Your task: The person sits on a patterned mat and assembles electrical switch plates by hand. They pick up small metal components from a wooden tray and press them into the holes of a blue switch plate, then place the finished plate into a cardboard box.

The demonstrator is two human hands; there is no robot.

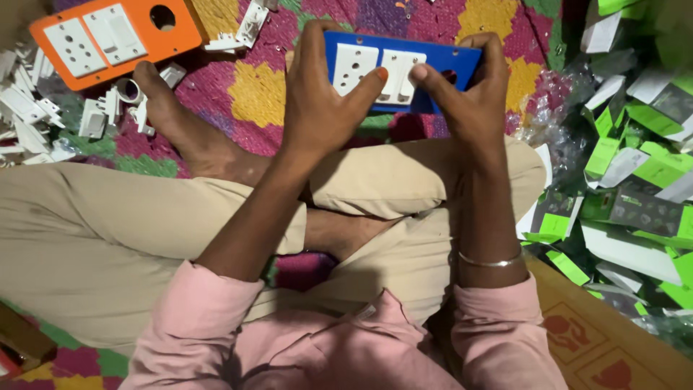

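Hold: I see both hands closed on the blue switch plate (401, 70), the left hand (321, 101) wrapped over its left end with the thumb pressed on a white socket module, the right hand (469, 97) gripping its right end with the thumb near the round hole.
Plate position: held in the air just beyond my knees, above the patterned mat (249, 94); it touches nothing but the hands.
Risk, module: I judge the white inserts could pop out of the blue switch plate or seat crooked if the thumbs press unevenly.
Risk, plate: a thin plastic plate squeezed from both ends may flex or crack, as I read it.
Risk, drop: if it slipped it would land on my crossed legs or on the mat, and small parts could get lost among the clutter.
Left of the blue switch plate: an orange switch plate (115, 36) lying flat on the mat, with white plastic parts (32, 119) scattered below it beside my bare foot (170, 115).
Right of the blue switch plate: a heap of green and white cartons (635, 159) and clear wrappers.
Surface: the floor, covered by a bright quilted mat; cardboard (613, 347) lies near my right elbow.
Room: little else shows.
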